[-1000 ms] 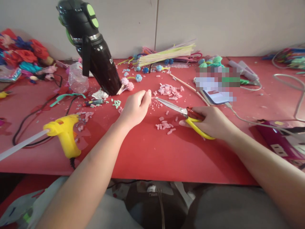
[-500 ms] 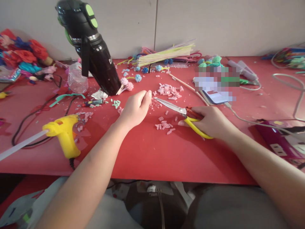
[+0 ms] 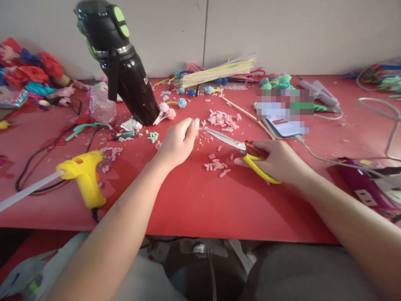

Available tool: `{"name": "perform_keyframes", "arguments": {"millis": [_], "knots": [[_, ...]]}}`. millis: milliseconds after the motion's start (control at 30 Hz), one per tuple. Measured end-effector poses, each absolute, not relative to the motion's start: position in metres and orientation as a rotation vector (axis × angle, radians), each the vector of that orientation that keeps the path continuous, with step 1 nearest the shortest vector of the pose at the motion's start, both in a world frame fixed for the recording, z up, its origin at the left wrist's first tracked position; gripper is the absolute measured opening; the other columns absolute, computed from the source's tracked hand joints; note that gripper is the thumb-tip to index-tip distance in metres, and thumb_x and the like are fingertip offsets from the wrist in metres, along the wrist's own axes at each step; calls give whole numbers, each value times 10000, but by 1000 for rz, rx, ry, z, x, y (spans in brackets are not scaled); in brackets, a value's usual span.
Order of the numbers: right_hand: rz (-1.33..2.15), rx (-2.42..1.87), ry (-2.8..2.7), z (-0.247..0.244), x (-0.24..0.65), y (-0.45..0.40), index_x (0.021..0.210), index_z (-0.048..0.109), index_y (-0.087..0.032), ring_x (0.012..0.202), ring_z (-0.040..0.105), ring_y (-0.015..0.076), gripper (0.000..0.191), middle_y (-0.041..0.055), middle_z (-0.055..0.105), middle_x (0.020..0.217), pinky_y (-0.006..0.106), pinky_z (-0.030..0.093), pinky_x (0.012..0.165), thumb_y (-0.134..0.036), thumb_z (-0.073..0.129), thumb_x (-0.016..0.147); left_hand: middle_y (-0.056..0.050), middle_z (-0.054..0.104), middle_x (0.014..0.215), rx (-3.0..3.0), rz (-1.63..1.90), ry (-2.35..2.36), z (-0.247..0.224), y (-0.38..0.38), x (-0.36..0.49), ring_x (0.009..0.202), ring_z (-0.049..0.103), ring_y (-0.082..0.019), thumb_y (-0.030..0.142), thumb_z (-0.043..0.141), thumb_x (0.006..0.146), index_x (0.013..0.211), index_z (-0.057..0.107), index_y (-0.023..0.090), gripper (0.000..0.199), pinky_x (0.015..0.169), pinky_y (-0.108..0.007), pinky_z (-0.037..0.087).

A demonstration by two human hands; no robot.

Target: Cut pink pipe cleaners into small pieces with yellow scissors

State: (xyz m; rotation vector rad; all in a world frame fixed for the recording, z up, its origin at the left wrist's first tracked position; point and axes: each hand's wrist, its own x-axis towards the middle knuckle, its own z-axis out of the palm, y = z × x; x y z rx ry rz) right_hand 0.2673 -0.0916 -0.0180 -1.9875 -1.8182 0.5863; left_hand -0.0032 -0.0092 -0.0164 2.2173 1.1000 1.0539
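Note:
My right hand is closed round the handles of a pair of scissors, one handle red and one yellow. Their blades look nearly together and point left, with the tips close to the fingertips of my left hand. Thumb and forefinger of that left hand are pinched; what they hold is too small to make out. Beyond the blades lies a heap of short pink cut pieces. A smaller group of pink pieces lies below the blades, on the red table.
At the left rests a yellow glue gun with its cord. A black bottle stands behind my left hand. Pipe cleaners lie along the wall. To the right are a phone with a cable and a purple power strip.
Almost nothing differs. Both hands and the scissors stay in about the same place, with only a slight shift of the view.

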Motion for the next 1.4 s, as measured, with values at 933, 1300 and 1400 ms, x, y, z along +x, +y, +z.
{"name": "perform_keyframes", "arguments": {"millis": [933, 1300, 1400], "knots": [[682, -1789, -1537, -21, 271, -88, 609, 322, -274, 601, 259, 127, 803, -37, 266, 629, 324, 196, 528, -901, 824, 625, -46, 794, 823, 2133, 789, 850, -11, -19, -3, 795, 713, -194, 477, 700, 1030, 792, 766, 200, 371, 757, -313, 530], [616, -1735, -1401, -23, 265, -82, 580, 318, -270, 583, 247, 100, 804, -57, 251, 596, 301, 188, 515, -894, 823, 618, -110, 797, 1079, 2339, 657, 1346, -4, 16, 25, 900, 710, -239, 167, 703, 986, 1029, 774, 186, 86, 804, -371, 527], [582, -1754, -1430, -25, 266, -80, 579, 292, -268, 595, 238, 98, 824, -59, 240, 598, 302, 189, 526, -912, 806, 608, -130, 784, 1125, 2355, 610, 1524, -6, 36, 29, 1011, 725, -279, 70, 642, 967, 1014, 753, 194, 174, 900, -412, 555]]}}
